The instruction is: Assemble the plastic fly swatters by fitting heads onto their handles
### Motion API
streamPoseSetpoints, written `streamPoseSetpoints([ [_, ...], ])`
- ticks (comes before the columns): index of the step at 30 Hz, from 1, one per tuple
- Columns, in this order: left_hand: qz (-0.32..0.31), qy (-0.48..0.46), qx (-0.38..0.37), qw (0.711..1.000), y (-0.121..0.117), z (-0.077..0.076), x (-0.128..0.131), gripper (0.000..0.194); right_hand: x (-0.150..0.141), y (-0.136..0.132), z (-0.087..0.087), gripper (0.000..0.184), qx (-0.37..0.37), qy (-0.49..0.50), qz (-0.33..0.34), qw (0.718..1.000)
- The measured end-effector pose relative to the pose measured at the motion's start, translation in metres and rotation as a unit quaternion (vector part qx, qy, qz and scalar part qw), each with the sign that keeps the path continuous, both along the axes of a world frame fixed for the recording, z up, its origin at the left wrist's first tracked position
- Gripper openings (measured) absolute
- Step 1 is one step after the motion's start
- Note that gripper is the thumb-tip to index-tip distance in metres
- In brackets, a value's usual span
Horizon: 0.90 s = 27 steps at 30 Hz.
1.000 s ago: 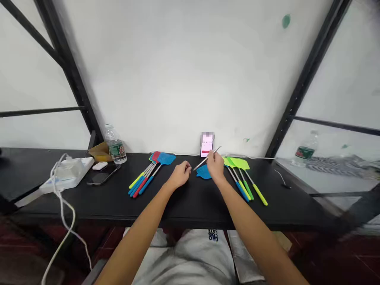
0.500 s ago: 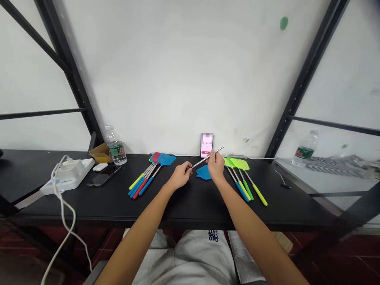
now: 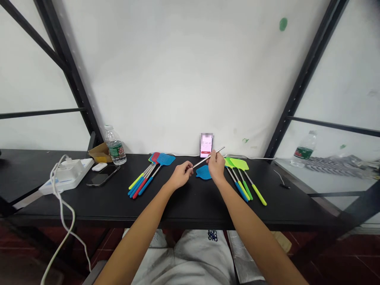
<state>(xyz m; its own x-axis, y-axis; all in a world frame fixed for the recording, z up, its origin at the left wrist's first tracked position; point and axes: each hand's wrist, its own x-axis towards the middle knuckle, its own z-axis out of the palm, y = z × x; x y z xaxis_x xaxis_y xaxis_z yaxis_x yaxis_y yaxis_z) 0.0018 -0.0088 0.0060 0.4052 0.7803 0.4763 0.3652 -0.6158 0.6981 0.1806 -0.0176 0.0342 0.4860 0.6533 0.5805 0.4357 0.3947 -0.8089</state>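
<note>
A thin metal rod (image 3: pixel 201 162) slants up to the right above the table, held between both hands. My left hand (image 3: pixel 181 174) pinches its lower end, while my right hand (image 3: pixel 216 165) grips it nearer the upper end, whose tip sticks out past the fingers. Beneath the rod a loose blue fly swatter head (image 3: pixel 203 173) lies flat, partly hidden by my right hand. To the left, several fly swatters (image 3: pixel 166 159) with blue, red and yellow handles overlap in a fan. Several more fly swatters (image 3: pixel 240 164), mostly green and yellow, lie right of my right hand.
A phone (image 3: pixel 206 145) with a lit screen leans on the wall. On the left stand a water bottle (image 3: pixel 116 146), a cardboard box (image 3: pixel 100 152), a dark phone (image 3: pixel 103 175), a white case (image 3: pixel 99 167) and a power strip (image 3: pixel 67 177) with cables. A short black cable (image 3: pixel 285 186) lies right.
Both hands hold the same rod in nearly the same place. The view has shifted very slightly; nothing was let go or picked up.
</note>
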Motion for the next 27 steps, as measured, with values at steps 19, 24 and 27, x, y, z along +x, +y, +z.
streamPoseSetpoints([
  [19,0.035,0.019,0.014,0.999,-0.003,0.002,0.003,0.022,-0.008,0.002,-0.009,0.047,-0.021,-0.016,0.07,0.997],
  [24,0.036,0.032,0.007,0.999,-0.004,0.003,0.002,0.026,-0.011,0.004,-0.012,0.051,-0.08,-0.05,0.122,0.988],
  [27,0.03,0.042,0.017,0.999,-0.006,0.006,0.002,0.027,-0.015,0.002,-0.013,0.048,-0.093,-0.078,0.179,0.976],
])
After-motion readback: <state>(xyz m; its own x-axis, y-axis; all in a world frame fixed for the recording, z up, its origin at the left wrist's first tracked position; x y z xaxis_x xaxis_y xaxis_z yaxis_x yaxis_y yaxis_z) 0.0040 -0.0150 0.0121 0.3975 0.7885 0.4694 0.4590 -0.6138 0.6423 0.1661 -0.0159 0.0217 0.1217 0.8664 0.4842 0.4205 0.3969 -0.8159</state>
